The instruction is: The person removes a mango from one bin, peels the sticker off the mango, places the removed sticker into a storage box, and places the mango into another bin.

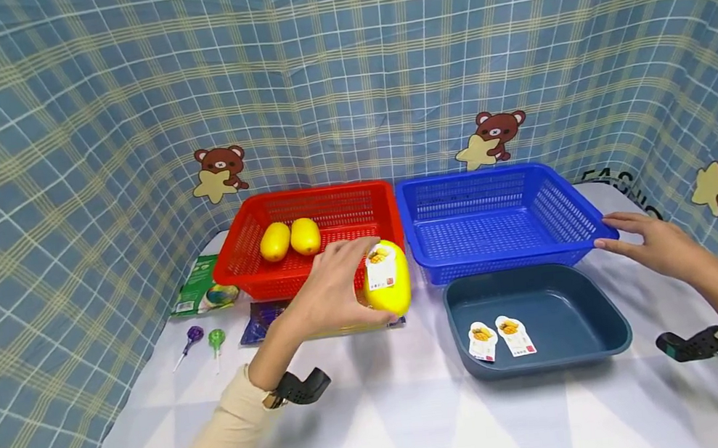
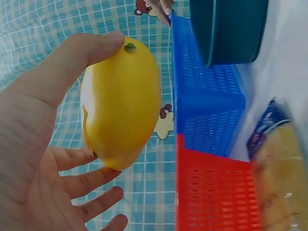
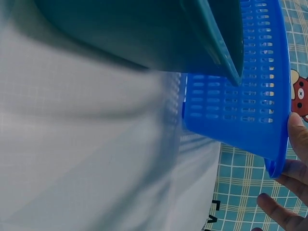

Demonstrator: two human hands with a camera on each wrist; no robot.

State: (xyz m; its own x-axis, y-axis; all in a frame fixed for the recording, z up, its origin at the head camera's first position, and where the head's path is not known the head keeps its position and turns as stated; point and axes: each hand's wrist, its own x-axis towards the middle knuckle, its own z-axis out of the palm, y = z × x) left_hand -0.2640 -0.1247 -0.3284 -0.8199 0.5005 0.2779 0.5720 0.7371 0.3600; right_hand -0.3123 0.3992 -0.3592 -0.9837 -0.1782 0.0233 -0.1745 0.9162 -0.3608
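Observation:
My left hand (image 1: 333,292) holds a yellow mango (image 1: 388,278) with a white label, lifted just in front of the red basket (image 1: 258,264). The left wrist view shows the mango (image 2: 122,103) pinched between thumb and fingers (image 2: 91,180). Two more mangoes (image 1: 290,238) lie in the red basket. My right hand (image 1: 650,243) rests with straight fingers on the front right corner of the empty blue basket (image 1: 494,199); in the right wrist view its fingers (image 3: 293,173) touch the blue basket (image 3: 240,106) rim. A dark teal tray (image 1: 595,345) holds two loose labels (image 1: 499,337).
Two lollipops (image 1: 203,340), a green packet (image 1: 205,291) and a dark snack packet (image 1: 260,320) lie left of and in front of the red basket. Checked cloth walls surround the white table (image 1: 387,425).

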